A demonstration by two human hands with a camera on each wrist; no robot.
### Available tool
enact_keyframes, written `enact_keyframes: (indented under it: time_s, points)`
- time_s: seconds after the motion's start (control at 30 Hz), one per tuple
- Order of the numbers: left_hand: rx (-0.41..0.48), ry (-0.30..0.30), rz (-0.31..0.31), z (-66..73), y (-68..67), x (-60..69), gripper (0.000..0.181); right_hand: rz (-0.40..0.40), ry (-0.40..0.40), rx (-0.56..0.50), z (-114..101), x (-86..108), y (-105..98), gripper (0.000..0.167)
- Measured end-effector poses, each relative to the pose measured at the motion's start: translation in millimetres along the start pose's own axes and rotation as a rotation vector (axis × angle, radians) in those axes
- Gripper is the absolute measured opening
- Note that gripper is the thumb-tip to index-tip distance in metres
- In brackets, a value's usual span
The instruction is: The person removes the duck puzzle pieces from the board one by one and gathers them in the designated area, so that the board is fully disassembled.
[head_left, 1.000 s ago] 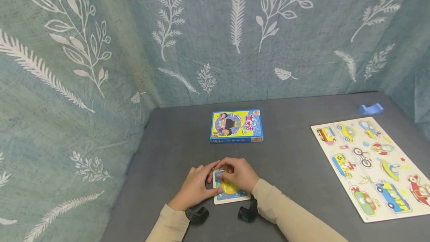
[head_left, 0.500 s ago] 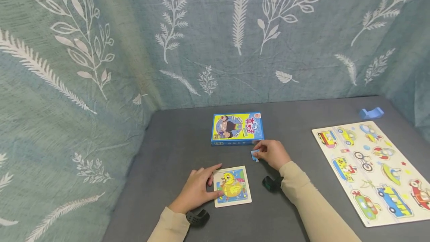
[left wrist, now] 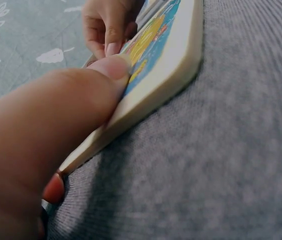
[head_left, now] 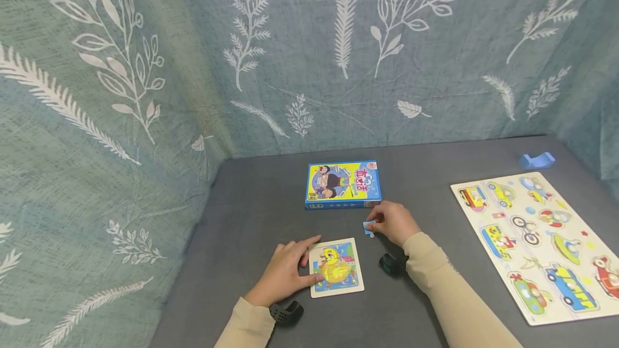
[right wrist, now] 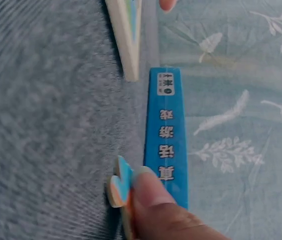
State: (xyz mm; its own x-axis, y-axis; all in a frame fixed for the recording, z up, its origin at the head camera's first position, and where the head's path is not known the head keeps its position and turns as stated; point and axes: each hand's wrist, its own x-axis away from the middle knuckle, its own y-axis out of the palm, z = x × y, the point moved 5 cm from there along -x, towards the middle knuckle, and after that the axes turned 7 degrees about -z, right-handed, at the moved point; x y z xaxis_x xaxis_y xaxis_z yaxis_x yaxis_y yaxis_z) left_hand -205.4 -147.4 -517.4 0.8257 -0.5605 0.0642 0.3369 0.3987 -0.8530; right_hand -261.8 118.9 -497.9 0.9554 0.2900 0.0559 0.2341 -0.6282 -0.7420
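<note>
A small square wooden jigsaw puzzle [head_left: 359, 279] with a yellow duck on blue lies on the table before me. Pale backing shows at its upper left. My left hand [head_left: 282, 273] steadies its left side: in the left wrist view the thumb [left wrist: 88, 85] presses on the rim, and the index finger stretches towards the upper left corner. To the right of the puzzle, my right hand [head_left: 395, 222] pinches a light-blue jigsaw piece [head_left: 368, 228]. In the right wrist view, the piece [right wrist: 122, 182] is tilted on edge, low over the table, partly hidden by the thumb.
Behind the hands lies a blue and yellow card-game box [head_left: 343, 184], near the right fingers. At the right is a large wooden peg board [head_left: 515, 219] with vehicle pictures. A blue tape-dispenser-like object [head_left: 538, 160] stands at the back right. Patterned cloth [head_left: 309, 58] hangs behind the table.
My right hand has moved from over the puzzle to its right, carrying the light-blue piece, and has barely shifted in the last half second. The left hand has stayed at the puzzle's left side.
</note>
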Motion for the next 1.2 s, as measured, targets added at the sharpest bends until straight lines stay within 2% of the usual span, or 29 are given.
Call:
enact_keyframes:
  time_s: [0.13, 0.27, 0.37, 0.43, 0.5, 0.57, 0.63, 0.73, 0.87, 1.07, 1.2]
  points:
    - [-0.002, 0.002, 0.005, -0.1, -1.0, 0.2, 0.084, -0.01, -0.003, 0.077, -5.9, 0.0, 0.0, 0.011]
    - [-0.006, 0.002, 0.007, -0.6, -1.5, 0.9, 0.084, 0.04, 0.006, 0.202, -18.9, 2.1, 0.3, 0.015]
    - [-0.013, 0.006, 0.01, -1.6, -1.3, 1.6, 0.083, 0.034, -0.071, 0.186, -38.9, 6.0, 8.7, 0.011]
    - [-0.02, 0.013, 0.012, -2.3, -0.8, 2.2, 0.083, -0.035, -0.17, 0.129, -54.6, 9.7, 21.1, 0.008]
    - [-0.02, 0.019, 0.009, -2.8, 0.1, 2.4, 0.082, -0.152, -0.268, 0.086, -68.4, 15.2, 36.5, 0.015]
    - [-0.02, 0.024, 0.005, -3.2, 1.0, 2.1, 0.081, -0.25, -0.339, 0.103, -76.8, 20.5, 50.9, 0.023]
    - [-0.015, 0.022, -0.002, -3.1, 1.9, 1.4, 0.08, -0.299, -0.372, 0.142, -79.9, 23.4, 60.8, 0.027]
    - [-0.008, 0.015, -0.003, -2.6, 2.1, 0.3, 0.081, -0.299, -0.368, 0.174, -78.2, 23.4, 66.3, 0.021]
    - [-0.012, 0.009, 0.005, -1.4, 1.5, -1.0, 0.081, -0.293, -0.342, 0.123, -73.2, 20.2, 64.4, 0.014]
    - [-0.039, 0.02, 0.012, -0.3, 2.8, -1.6, 0.081, -0.271, -0.251, 0.103, -65.9, 18.6, 59.1, 0.03]
    - [-0.041, 0.019, 0.012, 0.8, 2.3, -1.6, 0.081, -0.215, -0.198, 0.128, -63.8, 18.1, 54.0, 0.03]
